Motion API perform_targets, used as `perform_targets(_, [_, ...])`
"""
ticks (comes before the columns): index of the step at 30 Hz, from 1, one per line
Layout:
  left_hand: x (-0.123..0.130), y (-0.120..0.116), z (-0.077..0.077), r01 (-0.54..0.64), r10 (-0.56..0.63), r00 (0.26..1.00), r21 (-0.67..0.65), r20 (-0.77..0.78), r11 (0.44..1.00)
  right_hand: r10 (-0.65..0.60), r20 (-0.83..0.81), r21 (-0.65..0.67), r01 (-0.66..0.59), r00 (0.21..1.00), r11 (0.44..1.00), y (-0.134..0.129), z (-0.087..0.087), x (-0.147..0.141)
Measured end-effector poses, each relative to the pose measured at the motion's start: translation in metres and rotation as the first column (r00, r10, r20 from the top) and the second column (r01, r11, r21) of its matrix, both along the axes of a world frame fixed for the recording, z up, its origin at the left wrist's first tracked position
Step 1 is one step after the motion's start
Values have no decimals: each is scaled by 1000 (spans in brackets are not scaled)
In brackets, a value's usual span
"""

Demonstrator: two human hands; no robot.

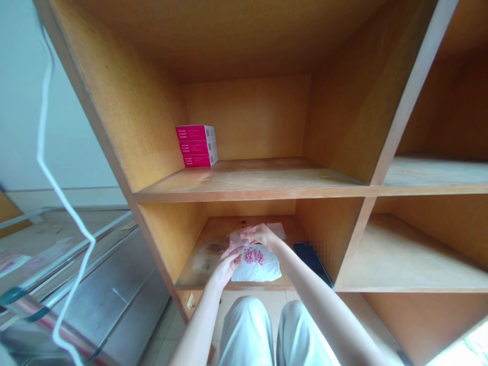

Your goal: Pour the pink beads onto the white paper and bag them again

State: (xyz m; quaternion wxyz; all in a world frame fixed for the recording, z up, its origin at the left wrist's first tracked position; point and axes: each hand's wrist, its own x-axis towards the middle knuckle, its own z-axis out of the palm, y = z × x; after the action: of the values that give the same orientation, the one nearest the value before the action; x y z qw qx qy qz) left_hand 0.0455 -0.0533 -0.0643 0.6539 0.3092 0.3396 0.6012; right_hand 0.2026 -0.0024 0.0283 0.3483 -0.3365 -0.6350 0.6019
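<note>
A heap of small pink beads [253,255] lies on a crumpled white sheet [257,274] on the lower shelf. My right hand [263,235] is above the far edge of the sheet, its fingers bent together around something thin and pinkish that is too small to name. Beneath its fingertips is a clear, pink-tinted plastic piece [235,239], perhaps a bag. My left hand [230,262] rests at the sheet's left side, close to the beads, with its fingers stretched toward the right hand. Nothing shows in its grasp.
Three pink boxes [197,147] are stacked on the upper shelf [259,175]. A flat dark object [310,259] lies at the lower compartment's right wall. A pale flat piece [277,230] sits behind my right hand. A white cable [68,203] hangs left, near a metal-framed rack [102,284].
</note>
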Motion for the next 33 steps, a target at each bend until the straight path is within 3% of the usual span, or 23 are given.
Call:
perform_targets(4, [13,-1,5,149,-147,988,43,-48,988,50,-15,-72,-51,999,996,-4,-2,-4])
perform_targets(13, [4,-2,21,211,-208,977,96,-34,973,185,5,-97,-184,983,978,-3,-12,3])
perform_targets(28, [7,4,8,76,-78,997,188,7,979,193,31,-65,-191,981,979,-4,-22,3])
perform_targets(33, [3,7,2,33,-36,999,196,11,980,80,0,-89,-80,997,993,0,-24,18])
